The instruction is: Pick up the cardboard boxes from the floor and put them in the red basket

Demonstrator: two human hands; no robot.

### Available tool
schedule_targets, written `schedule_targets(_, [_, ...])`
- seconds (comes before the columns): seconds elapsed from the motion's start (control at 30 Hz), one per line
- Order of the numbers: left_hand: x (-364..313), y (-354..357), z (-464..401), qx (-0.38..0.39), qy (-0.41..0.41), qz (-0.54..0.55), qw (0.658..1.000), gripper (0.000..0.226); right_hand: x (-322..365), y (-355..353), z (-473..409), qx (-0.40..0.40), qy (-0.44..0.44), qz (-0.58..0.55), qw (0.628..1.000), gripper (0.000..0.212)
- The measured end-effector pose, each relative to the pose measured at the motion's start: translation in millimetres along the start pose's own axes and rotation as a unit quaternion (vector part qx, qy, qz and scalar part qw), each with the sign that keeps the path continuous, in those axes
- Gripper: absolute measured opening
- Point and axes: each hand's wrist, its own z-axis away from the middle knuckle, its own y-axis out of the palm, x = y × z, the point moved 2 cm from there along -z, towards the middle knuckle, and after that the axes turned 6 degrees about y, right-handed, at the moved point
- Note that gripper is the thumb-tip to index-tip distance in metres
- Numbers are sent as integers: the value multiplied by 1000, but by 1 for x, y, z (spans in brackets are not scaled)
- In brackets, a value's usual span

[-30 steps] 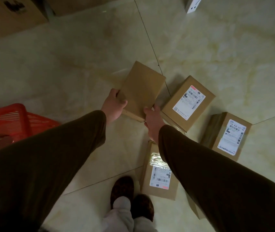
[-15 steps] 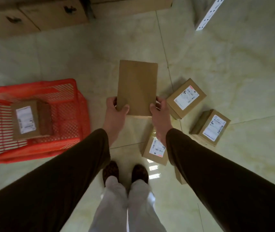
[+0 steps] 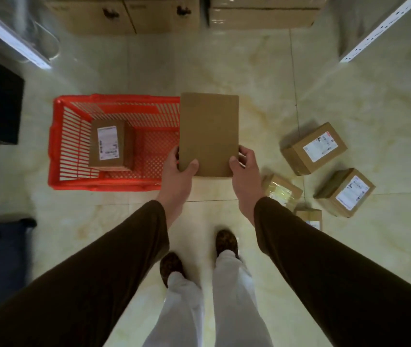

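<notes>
Flat box (image 3: pixel 209 131) held above the floor (image 3: pixel 249 78).
Left hand (image 3: pixel 177 171) and right hand (image 3: pixel 245 171) clamp its near corners; red basket (image 3: pixel 56 146), left, holds one labelled box (image 3: pixel 110 145).

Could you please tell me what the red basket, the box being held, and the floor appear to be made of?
Red basket: likely moulded plastic, given its slotted walls and perforated bottom. Held box: plain brown cardboard, matte, with faint fold lines. Floor: glossy tiles with marble-like veining and dark joints; stone or ceramic cannot be told.
</notes>
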Motion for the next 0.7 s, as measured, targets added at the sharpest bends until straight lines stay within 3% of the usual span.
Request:
schedule_targets(0.33, [3, -102, -9, -42, -40, 10, 998, 52, 4, 95, 23, 63, 18, 36, 997, 32])
schedule_targets(0.7, [20, -209, -50, -32, -86, 41, 995, 54, 11, 206, 22, 41, 43, 87, 994, 48])
